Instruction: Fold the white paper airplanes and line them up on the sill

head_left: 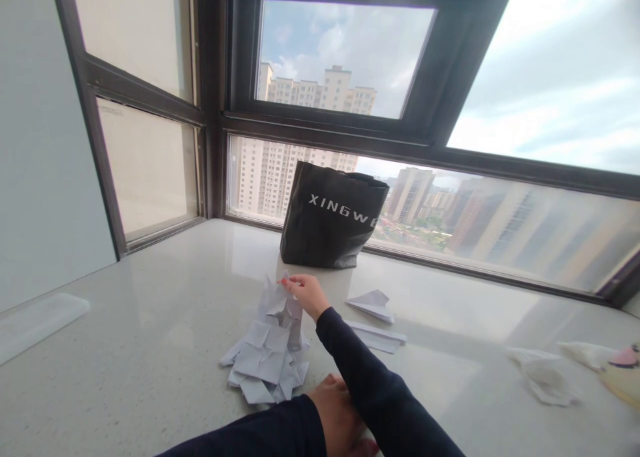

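Note:
A pile of folded white papers [260, 360] lies on the pale speckled counter [165, 350]. My right hand [307, 294] reaches to the far end of the pile, its thumb and fingertips pinched on a folded white paper [275, 300]. Nearer to me, my left hand [337, 407] rests low beside the pile, partly covered by my right forearm. Its fingers are mostly hidden and blurred, so whether it holds anything does not show. Two more folded papers, one like a paper plane [374, 304] and a flat long one [377, 337], lie to the right.
A black bag with white letters [333, 217] stands behind the pile, near the window. Crumpled white wrappers [545, 376] and a yellowish object [624, 374] are at the right. A long whitish translucent object [43, 324] lies at the left edge.

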Demonstrator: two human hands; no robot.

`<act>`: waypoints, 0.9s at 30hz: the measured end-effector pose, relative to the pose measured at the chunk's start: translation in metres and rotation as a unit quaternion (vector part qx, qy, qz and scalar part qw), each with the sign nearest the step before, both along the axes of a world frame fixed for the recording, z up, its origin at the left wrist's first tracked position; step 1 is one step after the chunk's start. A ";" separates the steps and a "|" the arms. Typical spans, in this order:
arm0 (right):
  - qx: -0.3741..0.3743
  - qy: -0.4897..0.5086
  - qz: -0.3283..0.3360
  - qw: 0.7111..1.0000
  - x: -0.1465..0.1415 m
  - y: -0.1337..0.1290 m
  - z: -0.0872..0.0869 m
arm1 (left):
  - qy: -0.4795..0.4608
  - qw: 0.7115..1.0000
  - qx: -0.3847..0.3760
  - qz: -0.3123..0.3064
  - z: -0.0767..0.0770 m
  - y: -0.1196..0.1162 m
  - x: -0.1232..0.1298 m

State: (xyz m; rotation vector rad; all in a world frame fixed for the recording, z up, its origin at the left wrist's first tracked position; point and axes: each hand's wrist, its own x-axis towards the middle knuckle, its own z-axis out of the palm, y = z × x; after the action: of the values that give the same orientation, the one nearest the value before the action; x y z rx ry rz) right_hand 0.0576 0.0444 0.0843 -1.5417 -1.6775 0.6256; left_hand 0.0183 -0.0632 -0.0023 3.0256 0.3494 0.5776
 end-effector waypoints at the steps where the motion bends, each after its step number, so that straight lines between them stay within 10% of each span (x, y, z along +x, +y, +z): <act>1: 0.016 0.013 -0.009 1.000 0.003 -0.002 0.004 | 0.003 1.000 -0.009 0.001 0.001 0.000 -0.001; 10: 0.073 0.094 0.031 0.992 0.053 -0.043 0.045 | -0.002 0.996 -0.090 -0.025 0.009 -0.001 -0.008; 18: -0.045 -0.134 0.057 0.988 0.114 -0.090 0.034 | 0.006 0.994 -0.106 -0.029 0.016 -0.003 -0.011; 27: -0.219 -0.366 0.049 0.903 0.149 -0.127 0.018 | 0.026 0.994 -0.102 -0.037 0.026 -0.004 -0.012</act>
State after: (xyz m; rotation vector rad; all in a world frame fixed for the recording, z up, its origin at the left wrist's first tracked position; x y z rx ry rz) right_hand 0.2063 -0.0826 0.1023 -2.2141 -2.2860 0.5249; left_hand 0.0061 -0.0673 0.0241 2.8464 0.2788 0.4312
